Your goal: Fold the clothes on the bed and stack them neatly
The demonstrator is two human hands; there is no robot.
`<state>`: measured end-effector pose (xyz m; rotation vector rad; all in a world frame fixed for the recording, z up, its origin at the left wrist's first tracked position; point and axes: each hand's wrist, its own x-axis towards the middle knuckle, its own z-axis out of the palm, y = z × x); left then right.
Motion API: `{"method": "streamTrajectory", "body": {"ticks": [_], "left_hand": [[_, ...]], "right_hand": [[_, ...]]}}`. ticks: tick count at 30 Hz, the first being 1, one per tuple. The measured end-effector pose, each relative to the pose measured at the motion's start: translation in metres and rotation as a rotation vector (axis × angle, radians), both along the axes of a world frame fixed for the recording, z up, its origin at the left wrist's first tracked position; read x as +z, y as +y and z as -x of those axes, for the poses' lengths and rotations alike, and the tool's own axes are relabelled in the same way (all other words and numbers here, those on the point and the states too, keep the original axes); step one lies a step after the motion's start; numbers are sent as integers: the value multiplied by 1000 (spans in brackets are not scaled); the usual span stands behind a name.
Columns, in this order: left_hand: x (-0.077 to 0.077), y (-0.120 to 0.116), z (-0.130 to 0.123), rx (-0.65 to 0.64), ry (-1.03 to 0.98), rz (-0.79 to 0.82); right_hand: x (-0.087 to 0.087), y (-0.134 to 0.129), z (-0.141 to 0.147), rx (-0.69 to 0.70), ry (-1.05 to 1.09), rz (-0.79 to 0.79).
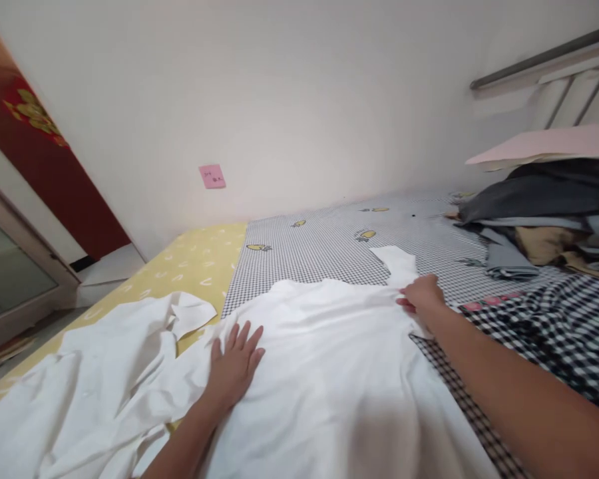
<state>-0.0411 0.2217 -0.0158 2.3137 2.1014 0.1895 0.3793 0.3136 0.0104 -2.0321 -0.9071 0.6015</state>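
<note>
A white shirt [329, 359] lies spread on the bed in front of me, with some creases across it. My left hand [235, 362] rests flat on its left side, fingers spread. At the shirt's upper right edge, my right hand [422, 296] pinches the fabric near the shoulder. A narrow part of white cloth [400, 263] sticks out beyond that hand. To the left, a second white garment [114, 359] lies rumpled, touching the first near my left forearm.
The bed cover is part yellow [204, 253], part checked with pineapples [319, 246]. At the right stands a pile of dark clothes [554, 193] under a pink sheet [554, 143]. Black-and-white checked cloth [574, 326] is bunched nearer. A white wall [329, 100] with a pink note [212, 176] rises behind.
</note>
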Motion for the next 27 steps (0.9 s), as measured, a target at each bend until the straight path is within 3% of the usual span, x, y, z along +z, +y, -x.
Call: {"method": "streamTrajectory", "body": {"ticks": [3,5,7,9,10,12,15,18,20,23,25,27], "left_hand": [[7,5,-1,42,-86,-92],[21,8,-7,64,-134,-232],[33,14,-13,-5,-107,-365],[35,25,-16,-126,-10,-350],[32,31,-16,-142,36,-271],[20,44,-13,-21,81,-85],[4,61,-12,278,46,40],[10,64,-20,337,-12,92],[24,53,-24,307,-42,92],[47,6,-18,170,-39,-164],[55,-44,-6,50,-80,-370],[50,-104,9,-17,-226,-447]], "right_hand": [[21,-5,10,-5,-246,-56],[28,-13,35,92,-487,-191],[25,-21,63,283,-773,-349],[10,-25,85,552,-989,-392],[-2,-25,92,677,-1018,-324],[-28,-20,100,805,-967,-85],[-58,-6,101,686,-802,154],[-57,2,98,625,-658,120],[-39,-2,91,663,-596,78],[-3,-33,71,646,-577,-70],[12,-76,53,607,-489,-273],[11,-137,37,592,-295,-394]]}}
